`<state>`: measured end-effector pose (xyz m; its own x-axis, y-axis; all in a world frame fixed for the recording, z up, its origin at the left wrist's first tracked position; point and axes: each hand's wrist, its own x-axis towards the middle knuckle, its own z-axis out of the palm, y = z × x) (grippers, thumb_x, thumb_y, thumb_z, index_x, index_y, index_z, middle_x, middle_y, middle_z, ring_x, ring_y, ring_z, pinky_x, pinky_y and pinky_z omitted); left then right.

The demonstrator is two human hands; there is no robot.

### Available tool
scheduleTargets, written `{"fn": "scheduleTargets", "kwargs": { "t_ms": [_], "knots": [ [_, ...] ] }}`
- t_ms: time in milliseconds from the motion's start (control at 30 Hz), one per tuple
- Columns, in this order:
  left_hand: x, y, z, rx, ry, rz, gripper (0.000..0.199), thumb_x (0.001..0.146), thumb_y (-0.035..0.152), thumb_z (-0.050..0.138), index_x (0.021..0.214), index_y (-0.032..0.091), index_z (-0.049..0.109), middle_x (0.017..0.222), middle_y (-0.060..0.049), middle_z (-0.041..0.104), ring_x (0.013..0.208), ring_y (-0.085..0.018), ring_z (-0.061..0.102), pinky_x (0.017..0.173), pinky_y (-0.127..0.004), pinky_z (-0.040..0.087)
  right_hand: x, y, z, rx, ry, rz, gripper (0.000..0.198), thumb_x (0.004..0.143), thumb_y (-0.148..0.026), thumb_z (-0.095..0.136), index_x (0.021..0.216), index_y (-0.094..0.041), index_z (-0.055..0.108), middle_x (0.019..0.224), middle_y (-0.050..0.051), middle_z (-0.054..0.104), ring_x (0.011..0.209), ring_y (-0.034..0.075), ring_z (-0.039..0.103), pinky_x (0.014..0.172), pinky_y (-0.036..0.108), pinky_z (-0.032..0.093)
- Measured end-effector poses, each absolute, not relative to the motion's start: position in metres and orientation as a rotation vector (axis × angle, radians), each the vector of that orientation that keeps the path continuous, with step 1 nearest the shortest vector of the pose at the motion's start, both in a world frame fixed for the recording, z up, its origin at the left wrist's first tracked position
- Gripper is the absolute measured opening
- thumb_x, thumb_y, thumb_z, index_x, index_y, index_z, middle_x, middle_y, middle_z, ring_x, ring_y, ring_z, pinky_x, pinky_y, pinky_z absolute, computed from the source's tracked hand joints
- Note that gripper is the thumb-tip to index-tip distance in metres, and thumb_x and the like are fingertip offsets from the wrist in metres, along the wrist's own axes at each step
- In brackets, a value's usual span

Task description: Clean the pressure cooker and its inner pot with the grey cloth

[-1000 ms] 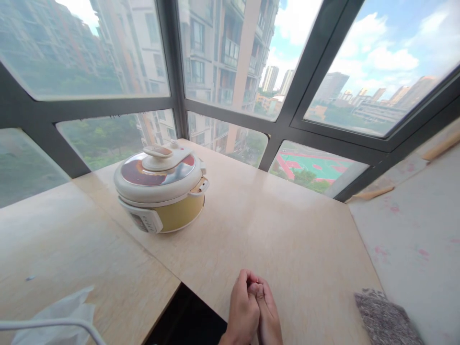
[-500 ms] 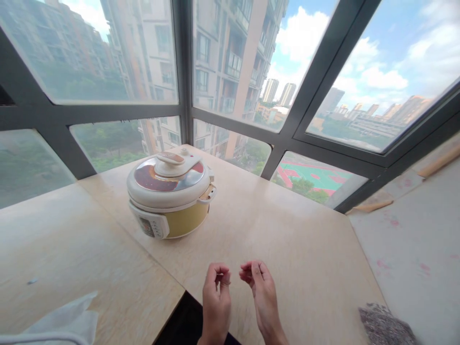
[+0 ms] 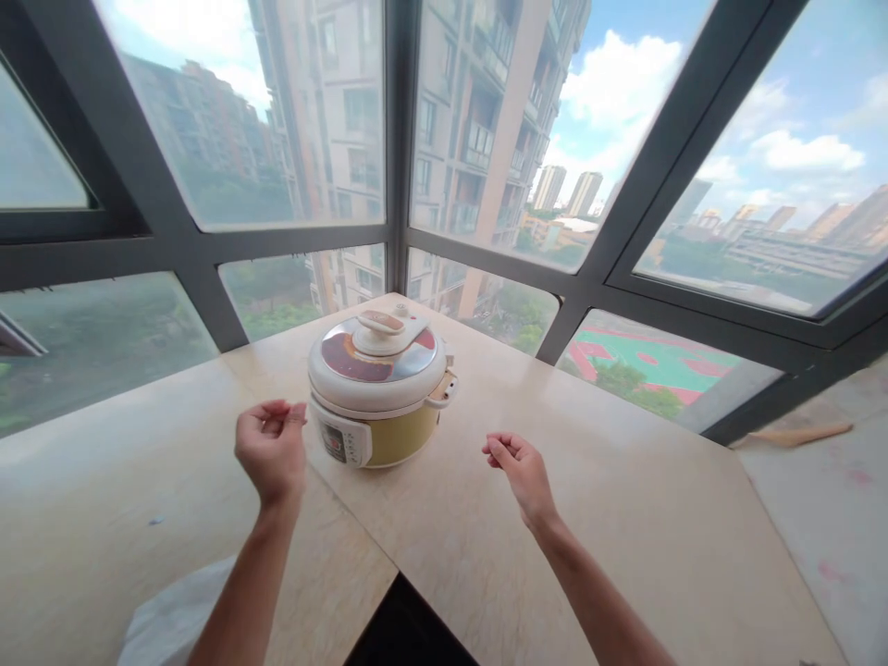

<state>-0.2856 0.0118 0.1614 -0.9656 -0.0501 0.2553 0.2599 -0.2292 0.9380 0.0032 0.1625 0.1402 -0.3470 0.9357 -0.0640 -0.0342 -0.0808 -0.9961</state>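
An electric pressure cooker (image 3: 399, 435) with a cream lid, a yellow-green body and a front control panel stands on the pale stone-like counter (image 3: 597, 518). To its left, my left hand (image 3: 272, 449) is raised with curled fingers and the thumb against the fingertips; nothing shows in it. My right hand (image 3: 519, 470) is off to the cooker's right, fingers bent in and thumb pressed to them, also with nothing visible inside. Neither hand appears to touch the cooker. Its lid handle (image 3: 381, 322) lies flat on top of the lid.
Grey window frames (image 3: 398, 185) meet in a corner behind the cooker. A white plastic sheet or bag (image 3: 170, 615) lies at the lower left, partly behind my left forearm. A small bluish scrap (image 3: 156, 521) is nearby. A dark gap (image 3: 409, 629) cuts into the counter's front edge.
My hands have moved apart and forward from close together near the front edge, one to each side of the cooker. The view has shifted left, so the cooker appears further right.
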Motion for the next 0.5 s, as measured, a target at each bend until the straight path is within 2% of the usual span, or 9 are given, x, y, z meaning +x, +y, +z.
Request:
{"fn": "scheduleTargets", "kwargs": {
  "t_ms": [133,267,400,500],
  "knots": [
    [-0.334,0.022,0.185,-0.227,-1.954,-2.337,0.031,0.059,0.012,0.076,0.081,0.015,0.054,0.07,0.004,0.057,0.061,-0.009,0.058,0.059,-0.021,0.05,-0.009,0.174,0.151,-1.047,-1.488,1.553,0.06,0.055,-0.061,0.083,0.09,-0.013,0.075,0.08,0.009,0.074,0.077,0.02,0.064,0.079,0.036,0.05],
    [-0.374,0.036,0.204,-0.317,-2.058,-2.257,0.031,0.059,0.009,0.076,0.081,0.014,0.054,0.072,0.004,0.055,0.061,-0.008,0.054,0.054,-0.019,0.047,-0.015,0.182,0.162,-1.039,-1.599,1.51,0.052,0.056,-0.053,0.082,0.091,-0.014,0.076,0.085,0.008,0.074,0.08,0.021,0.063,0.081,0.037,0.049],
    [-0.404,0.057,0.214,-0.353,-2.173,-2.276,0.024,0.066,0.01,0.07,0.084,0.015,0.054,0.071,0.003,0.056,0.061,-0.011,0.058,0.049,-0.019,0.043,-0.024,0.189,0.169,-1.03,-1.72,1.403,0.045,0.067,-0.053,0.07,0.091,-0.015,0.075,0.078,0.005,0.068,0.074,0.019,0.057,0.078,0.037,0.047],
    [-0.422,0.072,0.215,-0.338,-2.262,-2.304,0.024,0.067,0.007,0.066,0.085,0.016,0.053,0.074,0.001,0.057,0.062,-0.012,0.06,0.051,-0.019,0.041,-0.032,0.194,0.172,-1.047,-1.736,1.38,0.044,0.07,-0.052,0.064,0.092,-0.015,0.074,0.077,0.003,0.063,0.072,0.017,0.055,0.076,0.036,0.048]
  ]
}}
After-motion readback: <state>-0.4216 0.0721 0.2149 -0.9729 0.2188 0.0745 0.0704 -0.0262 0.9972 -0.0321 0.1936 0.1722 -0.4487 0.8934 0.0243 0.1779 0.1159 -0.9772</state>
